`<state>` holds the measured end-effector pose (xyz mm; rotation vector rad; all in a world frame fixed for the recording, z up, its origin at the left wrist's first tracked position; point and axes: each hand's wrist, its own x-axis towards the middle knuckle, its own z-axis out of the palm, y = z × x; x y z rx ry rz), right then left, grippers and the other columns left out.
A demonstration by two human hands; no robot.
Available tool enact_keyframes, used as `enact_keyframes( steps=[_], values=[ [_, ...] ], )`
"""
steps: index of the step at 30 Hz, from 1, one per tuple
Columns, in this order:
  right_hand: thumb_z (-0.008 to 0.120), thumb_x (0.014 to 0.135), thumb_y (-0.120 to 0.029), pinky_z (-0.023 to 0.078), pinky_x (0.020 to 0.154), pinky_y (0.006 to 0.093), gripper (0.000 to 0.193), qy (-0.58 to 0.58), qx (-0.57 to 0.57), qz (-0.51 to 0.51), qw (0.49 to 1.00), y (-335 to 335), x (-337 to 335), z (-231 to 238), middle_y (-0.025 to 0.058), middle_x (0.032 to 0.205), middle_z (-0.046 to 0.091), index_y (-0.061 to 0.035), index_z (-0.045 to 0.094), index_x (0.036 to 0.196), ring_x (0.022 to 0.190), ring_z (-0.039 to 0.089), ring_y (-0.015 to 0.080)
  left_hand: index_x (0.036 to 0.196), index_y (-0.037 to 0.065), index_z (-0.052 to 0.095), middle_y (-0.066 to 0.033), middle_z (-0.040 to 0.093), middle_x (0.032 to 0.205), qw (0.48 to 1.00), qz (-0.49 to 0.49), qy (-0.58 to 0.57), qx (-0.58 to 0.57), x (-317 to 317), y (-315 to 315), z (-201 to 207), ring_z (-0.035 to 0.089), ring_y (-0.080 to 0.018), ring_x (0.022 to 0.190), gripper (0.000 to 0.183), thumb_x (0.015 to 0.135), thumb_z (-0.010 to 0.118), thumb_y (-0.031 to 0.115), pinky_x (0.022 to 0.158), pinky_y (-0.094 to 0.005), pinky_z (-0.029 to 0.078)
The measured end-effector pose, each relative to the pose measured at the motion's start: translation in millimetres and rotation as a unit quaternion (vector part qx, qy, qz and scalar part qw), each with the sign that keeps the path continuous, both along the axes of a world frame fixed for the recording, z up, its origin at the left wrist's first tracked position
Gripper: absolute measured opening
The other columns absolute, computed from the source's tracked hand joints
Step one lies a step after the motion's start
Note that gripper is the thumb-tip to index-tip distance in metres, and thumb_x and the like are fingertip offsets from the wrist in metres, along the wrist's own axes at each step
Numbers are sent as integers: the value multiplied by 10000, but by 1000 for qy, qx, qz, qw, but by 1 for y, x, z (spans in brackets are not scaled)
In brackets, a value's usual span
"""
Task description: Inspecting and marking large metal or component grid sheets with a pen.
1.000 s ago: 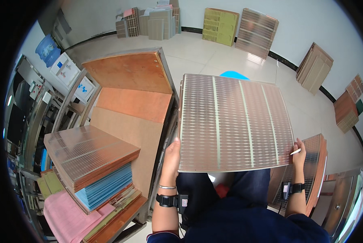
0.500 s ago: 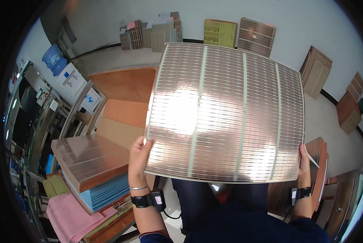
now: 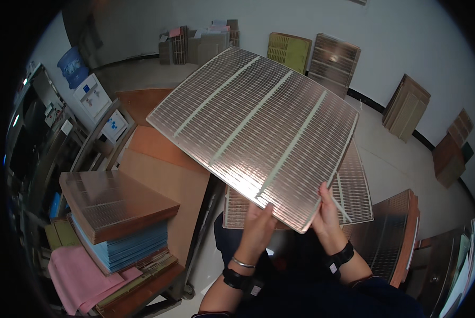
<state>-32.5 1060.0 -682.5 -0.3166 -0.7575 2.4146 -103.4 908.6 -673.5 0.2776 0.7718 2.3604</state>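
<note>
A large, shiny copper-coloured circuit board panel (image 3: 258, 122) with pale green strips is raised and turned at an angle in front of me. My left hand (image 3: 257, 229) grips its near edge, thumb on top. Close to its near right corner, my right hand (image 3: 326, 217) is closed on the same panel. A thin white stick, perhaps a pen (image 3: 341, 206), juts out from the right hand. Under the raised panel, partly hidden by it, lies a second similar panel (image 3: 356, 185) above my lap.
At left, a copper panel stack (image 3: 121, 201) tops blue sheets (image 3: 137, 244) and a pink cloth (image 3: 84, 275) on a wooden cart (image 3: 166, 185). More panels (image 3: 383, 228) stand at my right. Boards (image 3: 407, 106) lean along the wall; a water dispenser (image 3: 93, 100) stands far left.
The panel has rotated and tipped, its far left corner swinging left. My left hand has shifted right along the near edge, and my right hand inward. The second panel beneath now shows.
</note>
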Motion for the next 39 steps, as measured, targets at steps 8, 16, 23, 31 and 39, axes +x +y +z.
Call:
enact_keyframes(
  steps=[8, 16, 23, 31, 39],
  values=[
    [478, 955, -159, 469, 956, 338, 361, -2, 35, 107, 994, 13, 12, -14, 116, 1224, 523, -32, 397, 1283, 1127, 530, 213, 1366, 4, 293, -108, 437, 1331, 997, 63, -18, -50, -8, -42, -4, 445, -187, 1214, 461, 949, 471, 88, 1021, -342, 373],
    [421, 977, -145, 521, 891, 304, 269, -17, -17, -69, 997, 120, 19, -25, 133, 1115, 592, 45, 496, 1152, 986, 611, 190, 1315, -45, 381, -117, 485, 1284, 975, 189, -47, -103, -27, -104, -10, 500, -185, 1136, 469, 990, 411, 293, 960, -301, 403],
    [413, 976, -132, 528, 889, 323, 366, -29, 62, 5, 998, 114, 22, -20, 162, 1189, 559, 47, 409, 1295, 1030, 598, 206, 1287, -50, 423, -116, 515, 1253, 964, 219, -103, -108, -37, -128, -18, 523, -175, 1105, 487, 988, 405, 334, 940, -284, 416],
    [427, 971, -146, 533, 886, 327, 384, -59, 100, -19, 993, 99, 24, -3, 164, 1237, 523, 23, 395, 1314, 1050, 590, 210, 1221, -28, 494, -96, 583, 1147, 947, 267, -45, -173, -45, -130, -5, 567, -149, 1014, 393, 988, 422, 281, 883, -257, 446],
    [448, 959, -132, 558, 837, 310, 363, -92, 149, -51, 983, 79, 26, 17, 165, 1187, 543, 19, 409, 1286, 1010, 609, 202, 1094, 2, 556, -60, 623, 1040, 943, 265, 7, -204, -54, -138, -16, 589, -110, 934, 247, 973, 468, 198, 796, -230, 475]
  ],
)
